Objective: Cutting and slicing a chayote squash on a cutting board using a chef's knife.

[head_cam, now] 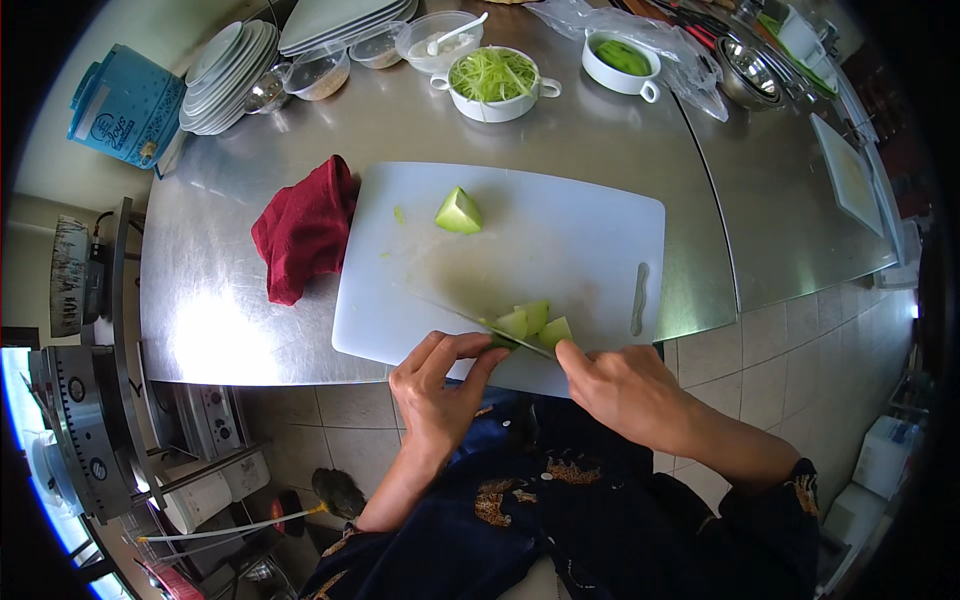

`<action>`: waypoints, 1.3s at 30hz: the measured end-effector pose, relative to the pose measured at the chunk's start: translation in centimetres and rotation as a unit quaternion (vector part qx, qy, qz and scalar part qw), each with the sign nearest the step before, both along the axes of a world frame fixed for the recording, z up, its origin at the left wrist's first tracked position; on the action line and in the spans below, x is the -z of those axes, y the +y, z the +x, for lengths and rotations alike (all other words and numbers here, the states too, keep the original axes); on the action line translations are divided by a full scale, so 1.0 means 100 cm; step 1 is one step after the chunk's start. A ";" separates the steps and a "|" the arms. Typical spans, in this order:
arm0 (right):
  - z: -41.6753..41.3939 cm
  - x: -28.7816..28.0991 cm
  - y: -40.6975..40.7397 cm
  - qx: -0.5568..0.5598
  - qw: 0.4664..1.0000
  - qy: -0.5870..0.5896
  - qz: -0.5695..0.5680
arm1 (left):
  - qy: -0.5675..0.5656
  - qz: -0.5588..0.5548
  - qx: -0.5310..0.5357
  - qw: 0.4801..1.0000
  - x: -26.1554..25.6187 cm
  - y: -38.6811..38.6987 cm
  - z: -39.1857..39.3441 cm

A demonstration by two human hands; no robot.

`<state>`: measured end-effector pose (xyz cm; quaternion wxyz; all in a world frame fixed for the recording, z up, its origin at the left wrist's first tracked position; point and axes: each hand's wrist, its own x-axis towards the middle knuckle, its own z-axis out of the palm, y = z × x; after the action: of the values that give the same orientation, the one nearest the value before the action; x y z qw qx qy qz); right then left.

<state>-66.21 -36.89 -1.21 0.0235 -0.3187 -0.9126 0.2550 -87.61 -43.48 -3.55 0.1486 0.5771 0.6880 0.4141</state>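
Note:
At the near edge of a white cutting board (427, 262), my left hand (442, 382) pinches a piece of green-skinned fruit or vegetable (504, 343) between thumb and fingers. My right hand (630, 386) is closed around a knife, its handle hidden in the fist. The thin blade (480, 321) points left and away, lying against the pinched piece. Several pale green cut chunks (534, 316) sit just beyond and beside the blade. Farther up the board stands a larger green wedge (459, 211) with its cut faces showing.
Left of the board lies a crumpled red cloth (307, 232). Along the far side stand stacked plates (229, 82), a white bowl of green shreds (495, 107), another white bowl (619, 77) with green pieces, and a plastic bag (686, 67). The steel table's near edge borders my body.

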 end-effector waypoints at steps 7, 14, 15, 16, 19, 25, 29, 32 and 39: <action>0.000 -0.023 0.012 0.008 0.999 0.013 -0.030 | 0.012 0.024 -0.006 1.000 0.004 -0.004 -0.002; 0.003 -0.047 0.007 -0.037 0.999 -0.018 -0.001 | 0.020 0.013 0.004 1.000 -0.001 -0.002 -0.002; 0.002 -0.048 0.008 -0.038 0.999 -0.025 -0.002 | 0.021 0.016 0.008 1.000 -0.001 -0.002 -0.003; 0.001 -0.048 0.008 -0.039 0.999 -0.032 -0.003 | 0.023 0.018 0.012 1.000 -0.001 -0.001 -0.004; 0.000 -0.036 0.007 -0.038 0.999 -0.034 0.006 | 0.029 0.012 0.013 0.999 -0.003 -0.001 -0.003; 0.002 0.002 0.010 -0.001 0.999 0.016 -0.033 | 0.022 0.013 0.015 1.000 -0.004 0.000 -0.003; 0.000 -0.030 0.012 -0.010 0.999 0.023 -0.032 | 0.021 -0.015 0.016 1.000 -0.006 -0.002 -0.006; -0.001 -0.047 0.011 -0.039 0.999 -0.004 -0.005 | 0.024 -0.002 0.032 0.999 -0.007 0.000 -0.006; -0.003 -0.022 0.006 -0.038 0.999 -0.021 0.002 | 0.025 0.000 0.031 0.999 -0.007 -0.001 -0.007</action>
<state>-66.48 -36.30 0.95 -0.0047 -0.2894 -0.9247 0.2473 -88.28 -43.63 -2.84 0.1447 0.6084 0.6732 0.3946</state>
